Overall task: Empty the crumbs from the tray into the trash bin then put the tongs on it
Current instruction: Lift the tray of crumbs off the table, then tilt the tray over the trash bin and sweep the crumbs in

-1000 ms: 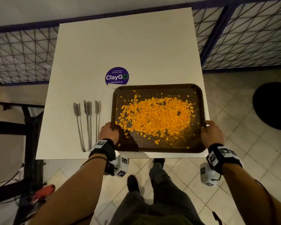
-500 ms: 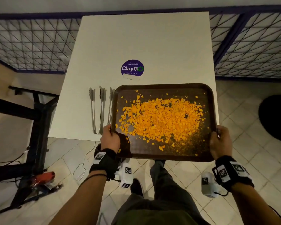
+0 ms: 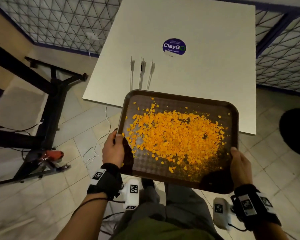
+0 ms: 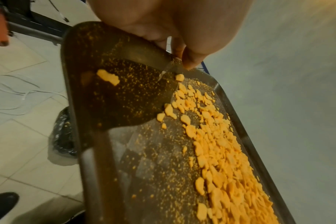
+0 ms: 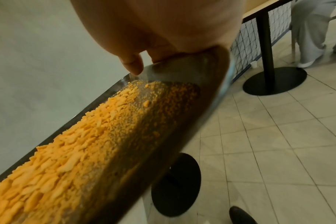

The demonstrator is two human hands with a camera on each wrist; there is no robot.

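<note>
A dark brown tray (image 3: 142,99) covered with orange crumbs (image 3: 177,135) is held in the air, mostly off the near edge of the white table (image 3: 197,23). My left hand (image 3: 113,149) grips its left rim, thumb on top. My right hand (image 3: 239,163) grips the right rim. The left wrist view shows the tray (image 4: 98,174), its crumbs (image 4: 217,151) and my thumb (image 4: 192,59) on the rim. The right wrist view shows the tray (image 5: 182,121) edge-on with crumbs (image 5: 67,151). Several metal tongs (image 3: 142,73) lie side by side on the table beyond the tray. A bin with a black liner (image 4: 61,133) stands on the floor below.
A purple round sticker (image 3: 174,46) marks the table. A black table frame (image 3: 47,80) and a red tool (image 3: 52,155) are on the tiled floor at left, with white cables (image 3: 95,146). A round black table base (image 5: 274,80) and wire mesh fencing (image 3: 59,19) stand around.
Both hands have lifted the tray off the table and drawn it back toward me. The tongs stay on the table, now beyond the tray's far edge.
</note>
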